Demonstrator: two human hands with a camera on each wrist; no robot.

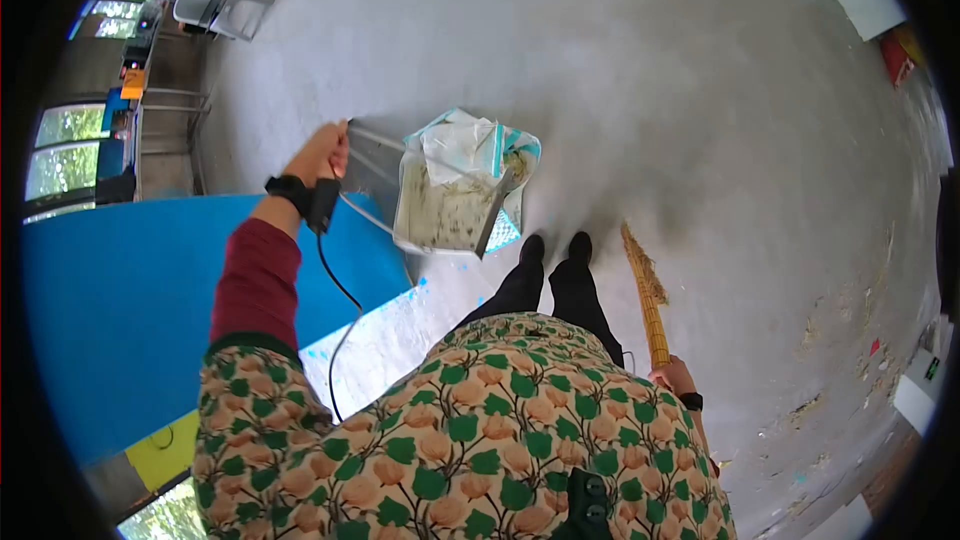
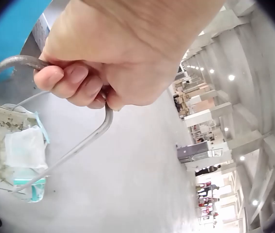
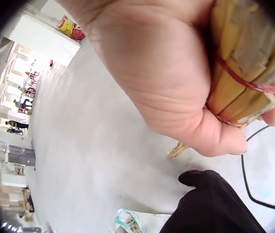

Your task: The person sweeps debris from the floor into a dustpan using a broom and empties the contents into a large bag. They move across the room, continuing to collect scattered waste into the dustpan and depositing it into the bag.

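Note:
My left hand (image 1: 322,155) grips the bent metal wire handle (image 2: 21,60) of a dustpan (image 1: 415,228), fingers curled round the bar. Whitish and speckled with dark dirt, the dustpan is at floor level ahead of my feet. Crumpled white and teal plastic packaging (image 1: 465,152) lies in its far part. Low at my right side, my right hand (image 1: 674,377) holds a straw broom (image 1: 650,312) by its bundled handle, bound with red cord in the right wrist view. The broom's frayed bristles (image 1: 650,275) point forward and down toward the floor.
A blue panel (image 1: 180,290) stretches along the left. My shoes (image 1: 532,248) are just behind the dustpan. Straw bits (image 1: 805,410) are scattered on the grey floor at right, near a white box (image 1: 920,390). A chair (image 1: 215,5) stands far left. A black cable (image 1: 335,280) hangs from my left wrist.

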